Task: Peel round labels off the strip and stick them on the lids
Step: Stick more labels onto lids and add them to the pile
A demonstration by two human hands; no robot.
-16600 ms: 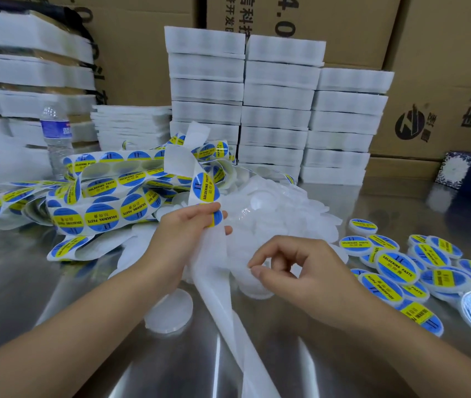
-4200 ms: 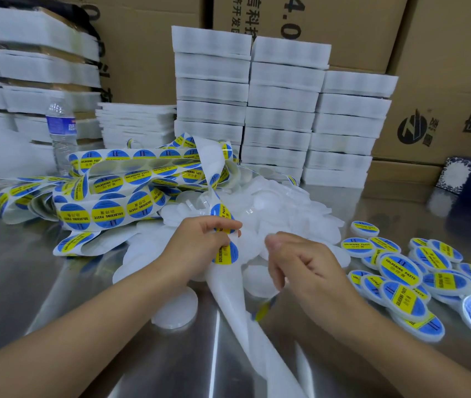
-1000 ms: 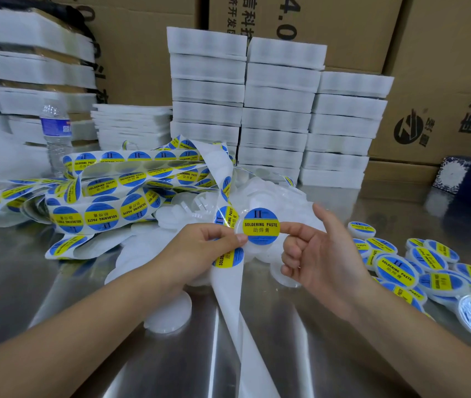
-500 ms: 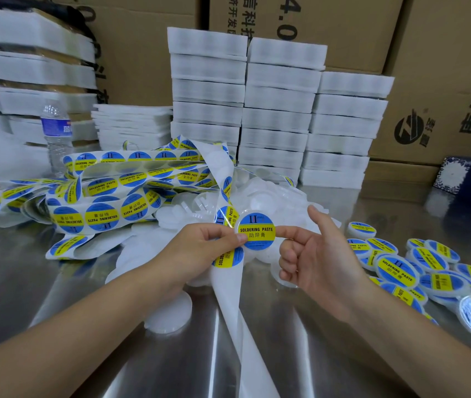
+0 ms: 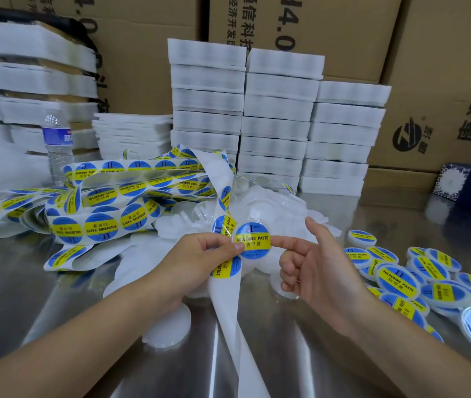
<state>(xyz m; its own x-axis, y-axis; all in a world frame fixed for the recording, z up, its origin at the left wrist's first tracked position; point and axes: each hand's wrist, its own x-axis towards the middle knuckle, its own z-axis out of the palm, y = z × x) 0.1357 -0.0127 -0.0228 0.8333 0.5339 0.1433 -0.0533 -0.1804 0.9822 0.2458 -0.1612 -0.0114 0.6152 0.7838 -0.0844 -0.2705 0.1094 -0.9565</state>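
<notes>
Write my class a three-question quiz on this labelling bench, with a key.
1. True or false: the clear round plastic lid held up between the hands has no label on it.
2. Which finger of the right hand touches that lid's edge?
3. The white paper backing strip is gripped by: A the left hand; B the right hand; C neither hand.
Key: 1 false; 2 index finger; 3 A.
</notes>
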